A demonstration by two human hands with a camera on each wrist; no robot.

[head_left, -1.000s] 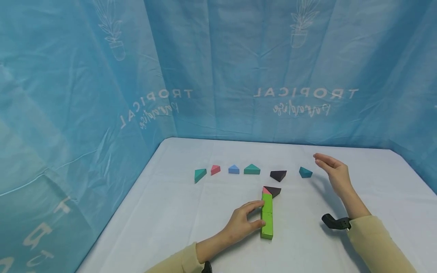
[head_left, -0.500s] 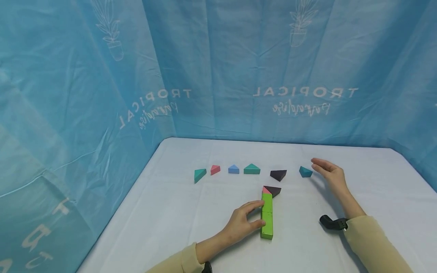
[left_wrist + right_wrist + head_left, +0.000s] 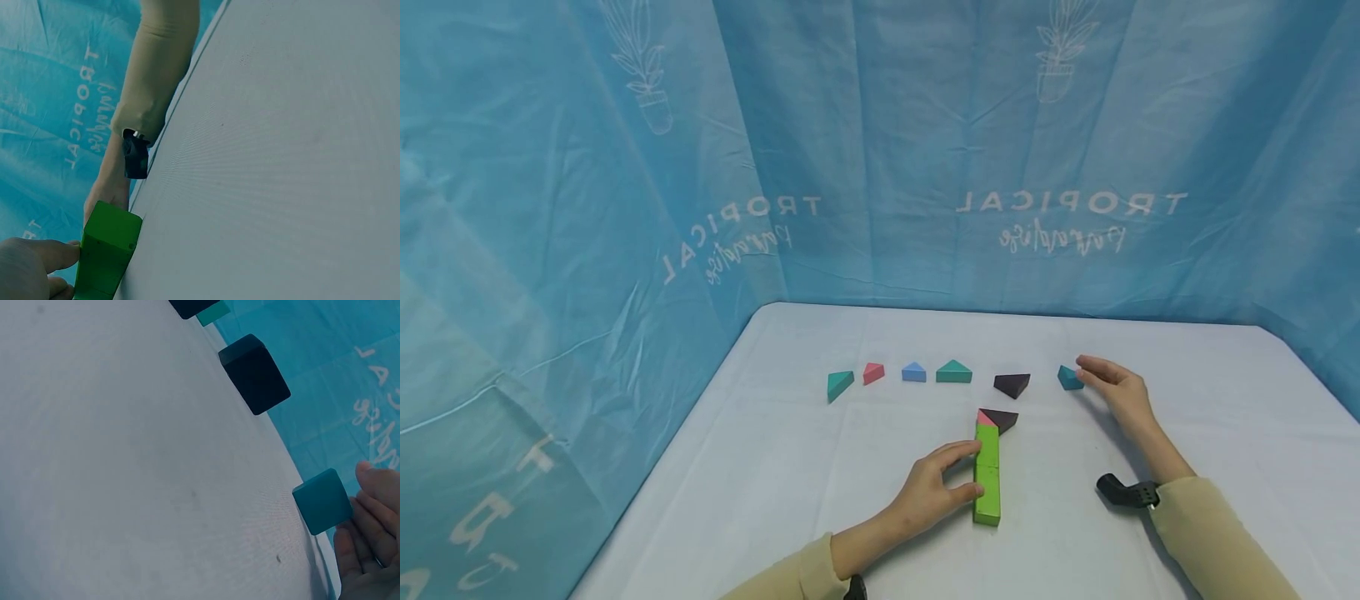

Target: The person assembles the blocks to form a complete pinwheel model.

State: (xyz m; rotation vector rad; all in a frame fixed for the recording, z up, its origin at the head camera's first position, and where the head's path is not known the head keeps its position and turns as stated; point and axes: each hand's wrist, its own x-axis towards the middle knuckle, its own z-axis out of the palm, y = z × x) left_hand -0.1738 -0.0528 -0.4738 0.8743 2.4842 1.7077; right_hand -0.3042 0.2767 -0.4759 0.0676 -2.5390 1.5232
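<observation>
Two green blocks (image 3: 987,471) lie end to end on the white table, with a small pink triangular block (image 3: 984,418) and a black triangular block (image 3: 1002,419) at their far end. My left hand (image 3: 928,493) rests against their left side, fingertips and thumb touching the green. In the left wrist view, a finger meets the side of the near green block (image 3: 107,244). My right hand (image 3: 1120,393) is beside a teal triangular block (image 3: 1069,378), fingers extended and thumb apart. The right wrist view shows the teal block (image 3: 324,502) just before those fingers, not gripped.
Along the back of the table (image 3: 790,467) stand separate triangular blocks: green (image 3: 839,385), red (image 3: 873,373), blue (image 3: 913,372), another green (image 3: 953,372) and black (image 3: 1012,385). A blue printed curtain (image 3: 880,167) hangs behind and at the sides.
My right hand has come left and slightly nearer, right up to the teal block. The left hand and the blocks have stayed in place.
</observation>
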